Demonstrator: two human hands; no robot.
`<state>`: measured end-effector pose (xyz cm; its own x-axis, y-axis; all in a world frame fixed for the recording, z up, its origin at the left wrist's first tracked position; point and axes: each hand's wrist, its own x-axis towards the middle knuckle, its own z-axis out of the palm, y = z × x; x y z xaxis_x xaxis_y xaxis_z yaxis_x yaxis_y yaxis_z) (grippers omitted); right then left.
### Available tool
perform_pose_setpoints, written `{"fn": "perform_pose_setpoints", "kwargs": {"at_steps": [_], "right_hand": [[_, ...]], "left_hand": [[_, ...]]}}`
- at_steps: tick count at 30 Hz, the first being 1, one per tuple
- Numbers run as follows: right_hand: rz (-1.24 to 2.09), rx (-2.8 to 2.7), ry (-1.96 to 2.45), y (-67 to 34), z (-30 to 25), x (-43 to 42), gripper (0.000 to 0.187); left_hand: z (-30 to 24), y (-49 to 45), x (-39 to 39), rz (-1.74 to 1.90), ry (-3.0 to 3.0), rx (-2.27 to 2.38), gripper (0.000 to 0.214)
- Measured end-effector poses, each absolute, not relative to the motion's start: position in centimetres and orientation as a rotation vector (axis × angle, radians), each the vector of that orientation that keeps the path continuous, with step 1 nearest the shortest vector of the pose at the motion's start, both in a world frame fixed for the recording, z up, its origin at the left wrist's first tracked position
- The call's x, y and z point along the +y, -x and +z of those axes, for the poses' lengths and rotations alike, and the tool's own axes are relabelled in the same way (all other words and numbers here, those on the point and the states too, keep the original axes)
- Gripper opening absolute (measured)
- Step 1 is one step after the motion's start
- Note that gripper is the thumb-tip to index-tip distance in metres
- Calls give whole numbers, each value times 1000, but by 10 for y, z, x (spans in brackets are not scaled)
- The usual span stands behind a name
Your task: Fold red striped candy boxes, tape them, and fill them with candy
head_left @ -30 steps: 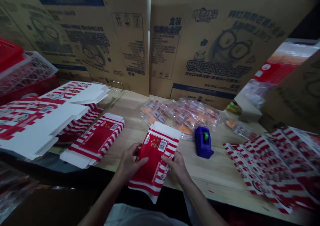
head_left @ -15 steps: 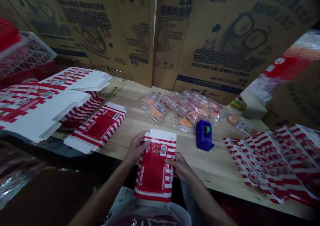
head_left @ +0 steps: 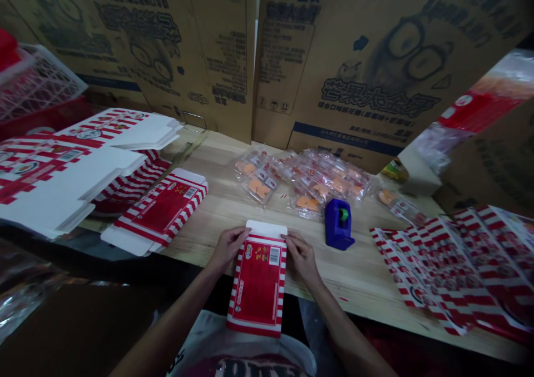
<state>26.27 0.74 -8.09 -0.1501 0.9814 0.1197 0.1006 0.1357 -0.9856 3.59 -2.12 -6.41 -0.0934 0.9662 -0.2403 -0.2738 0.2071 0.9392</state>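
I hold a flattened red-and-white striped carton (head_left: 257, 285) upright over the table's front edge, its white end flap (head_left: 267, 229) pointing away from me. My left hand (head_left: 227, 249) grips its left edge near the flap. My right hand (head_left: 301, 257) pinches the opposite upper corner. The carton's lower end hangs off the table above my lap. To the right of my right hand stands a blue tape dispenser (head_left: 339, 225). A similar striped carton (head_left: 161, 210) lies flat left of my left hand.
Clear packets of orange snacks (head_left: 321, 182) lie on the wooden table (head_left: 217, 210) beyond my hands. Printed flat carton blanks are heaped at right (head_left: 454, 271) and left (head_left: 50, 171). Large cardboard cartons (head_left: 367, 71) stand along the back. A white plastic crate (head_left: 37, 85) sits far left.
The carton has swung from tilted to straight, and my hands have moved up it toward the flap end. The whole view has shifted slightly upward.
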Motion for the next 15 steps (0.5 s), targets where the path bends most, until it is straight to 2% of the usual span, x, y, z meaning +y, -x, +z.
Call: {"fn": "perform_pose_setpoints", "kwargs": {"at_steps": [4, 6, 8, 11, 15], "right_hand": [[1357, -1312, 1109, -264, -73, 19, 22], [1557, -1199, 1064, -265, -66, 26, 39], [1764, -1174, 1013, -267, -60, 32, 46], [1888, -1250, 1001, -271, -57, 38, 33], [1744, -1421, 1046, -274, -59, 36, 29]], "left_hand": [[-63, -36, -7, 1272, -732, 1209, 23], [-61, -34, 1, 1241, -701, 1210, 26], [-58, -30, 7, 1162, -701, 1187, 33], [-53, -25, 11, 1060, -754, 1143, 35], [-51, -21, 5, 1039, -872, 1138, 28]]}}
